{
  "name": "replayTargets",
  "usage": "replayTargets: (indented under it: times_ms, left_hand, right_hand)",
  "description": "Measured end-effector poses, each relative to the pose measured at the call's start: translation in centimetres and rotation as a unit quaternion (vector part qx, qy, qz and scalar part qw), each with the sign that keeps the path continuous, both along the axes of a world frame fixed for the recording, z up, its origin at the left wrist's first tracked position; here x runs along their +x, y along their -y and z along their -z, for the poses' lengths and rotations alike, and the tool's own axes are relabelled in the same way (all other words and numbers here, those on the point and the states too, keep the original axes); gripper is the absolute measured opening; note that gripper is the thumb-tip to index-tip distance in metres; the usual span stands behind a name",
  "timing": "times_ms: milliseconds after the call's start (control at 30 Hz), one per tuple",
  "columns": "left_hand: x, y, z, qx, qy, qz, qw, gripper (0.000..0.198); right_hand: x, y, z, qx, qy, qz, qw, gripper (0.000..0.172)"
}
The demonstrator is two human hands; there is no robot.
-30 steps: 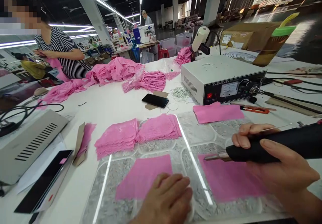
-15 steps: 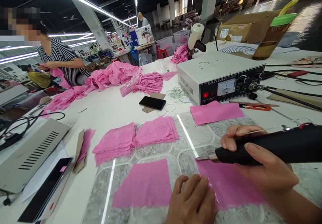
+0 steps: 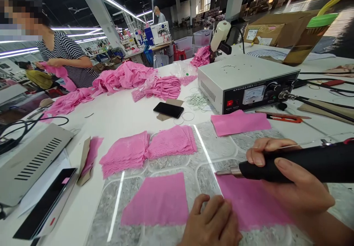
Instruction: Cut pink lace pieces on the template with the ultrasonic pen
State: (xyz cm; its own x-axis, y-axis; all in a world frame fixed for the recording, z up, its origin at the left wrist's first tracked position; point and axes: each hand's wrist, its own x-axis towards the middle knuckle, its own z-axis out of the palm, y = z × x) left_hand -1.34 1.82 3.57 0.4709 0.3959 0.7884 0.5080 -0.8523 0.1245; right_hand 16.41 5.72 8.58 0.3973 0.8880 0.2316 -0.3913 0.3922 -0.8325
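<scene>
My right hand [image 3: 293, 176] is wrapped round a black handheld tool [image 3: 312, 161], whose metal tip touches the top left corner of a pink cloth piece [image 3: 249, 205]. Beside that cloth's left edge, my left hand [image 3: 212, 220] presses down with curled fingers; what lies under the fingertips is hidden. Another pink piece [image 3: 160, 201] lies flat to the left on the grey patterned sheet [image 3: 171, 165]. Two stacks of pink pieces, the left [image 3: 127, 152] and the right [image 3: 173, 141], sit side by side behind it. A folded pink cloth [image 3: 240, 123] lies near the control box [image 3: 246, 80].
A black phone [image 3: 168, 109], an orange cutter [image 3: 284, 118] and a cup with a green lid [image 3: 309, 36] are on the white table. At the left stands a grey vented box [image 3: 41, 161]. A person in stripes [image 3: 69, 60] handles pink cloth at the back left.
The camera view has shifted slightly. My hands and the tool keep nearly the same places on the cloth. At the back left, the person's hands have moved with the pink cloth.
</scene>
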Motion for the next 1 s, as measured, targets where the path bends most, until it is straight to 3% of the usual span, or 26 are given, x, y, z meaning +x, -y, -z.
replayTargets:
  times_ms: [200, 400, 767, 1000]
  left_hand:
    - [-0.2, -0.2, -0.7, -0.014, -0.017, 0.026, 0.999, 0.025]
    - [-0.7, 0.0, -1.4, -0.021, -0.021, 0.048, 0.998, 0.025]
    - [-1.6, 0.4, -1.0, -0.045, -0.058, 0.071, 0.995, 0.023]
    - [-1.6, 0.3, -1.2, -0.042, -0.059, 0.069, 0.995, 0.027]
  right_hand:
    - [-0.1, 0.1, -0.1, 0.025, 0.019, -0.009, 0.999, 0.005]
    - [0.5, 0.6, -0.3, 0.009, -0.024, -0.048, 0.999, 0.008]
    - [0.8, 1.3, -0.1, -0.012, -0.015, -0.059, 0.998, 0.012]
    - [1.2, 1.0, 0.0, 0.026, 0.025, -0.095, 0.995, 0.010]
